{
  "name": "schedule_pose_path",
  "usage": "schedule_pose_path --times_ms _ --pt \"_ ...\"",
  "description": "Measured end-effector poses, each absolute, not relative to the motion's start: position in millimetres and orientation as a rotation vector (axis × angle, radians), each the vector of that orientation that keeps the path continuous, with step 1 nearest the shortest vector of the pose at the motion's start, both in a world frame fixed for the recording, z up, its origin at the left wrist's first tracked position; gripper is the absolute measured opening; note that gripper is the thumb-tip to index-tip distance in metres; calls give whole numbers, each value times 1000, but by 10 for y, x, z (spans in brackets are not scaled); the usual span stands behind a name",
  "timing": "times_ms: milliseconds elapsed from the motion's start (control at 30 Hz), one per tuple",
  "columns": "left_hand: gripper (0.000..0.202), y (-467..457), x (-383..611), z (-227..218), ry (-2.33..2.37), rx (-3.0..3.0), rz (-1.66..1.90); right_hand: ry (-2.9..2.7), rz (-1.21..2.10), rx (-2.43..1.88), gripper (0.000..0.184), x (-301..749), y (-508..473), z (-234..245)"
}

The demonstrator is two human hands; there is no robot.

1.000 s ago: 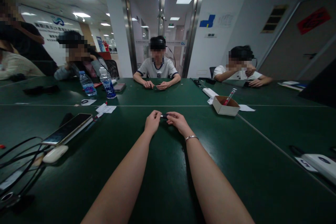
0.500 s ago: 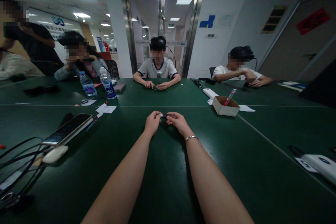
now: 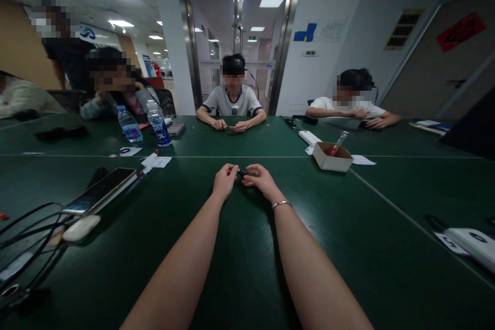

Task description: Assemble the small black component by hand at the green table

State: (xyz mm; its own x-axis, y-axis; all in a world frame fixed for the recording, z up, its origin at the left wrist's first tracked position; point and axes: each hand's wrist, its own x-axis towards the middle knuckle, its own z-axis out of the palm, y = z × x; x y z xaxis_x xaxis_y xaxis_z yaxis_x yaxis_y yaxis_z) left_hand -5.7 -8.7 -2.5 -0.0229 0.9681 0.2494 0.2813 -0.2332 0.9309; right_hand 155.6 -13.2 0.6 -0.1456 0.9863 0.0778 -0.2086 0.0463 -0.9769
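Note:
Both my forearms stretch out over the dark green table [image 3: 247, 247]. My left hand [image 3: 224, 180] and my right hand [image 3: 260, 179] meet at the middle of the table, fingers pinched together. Between the fingertips sits a small dark object [image 3: 243, 171], too small to name; both hands grip it from either side. A thin bracelet [image 3: 281, 203] circles my right wrist.
A phone [image 3: 99, 189], a white mouse-like object [image 3: 81, 227] and black cables [image 3: 27, 232] lie at left. Two water bottles [image 3: 158, 124] stand further back. An open cardboard box [image 3: 331, 156] with a red pen sits at right; a white device [image 3: 474, 241] lies far right. Several people sit around the table.
My hands have drawn slightly closer together around the small dark object. A standing person at the far left has moved rightwards.

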Motion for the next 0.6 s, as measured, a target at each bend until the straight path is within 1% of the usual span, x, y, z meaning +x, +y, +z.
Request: schedule_pose_path --times_ms 67,100,267,433,533,600 --pt "28 -90 -54 -23 1322 1592 1314 -1290 1314 -988 44 1527 -136 -9" --pt "27 -94 -52 -23 1310 1608 1313 -1350 1282 -1019 44 1509 -137 -17" --pt "24 -161 -34 -29 1320 1713 1190 -1518 1106 -1157 28 1429 -148 -42" --pt "22 -272 12 -13 1352 1806 1056 -1437 1095 -1148 28 1398 -219 -53" --pt "28 -447 30 160 1388 1882 991 -1344 1138 -1102 32 1397 -290 -43" --pt "33 -716 9 420 1399 1956 970 -1319 1159 -1074 37 1413 -346 -17"
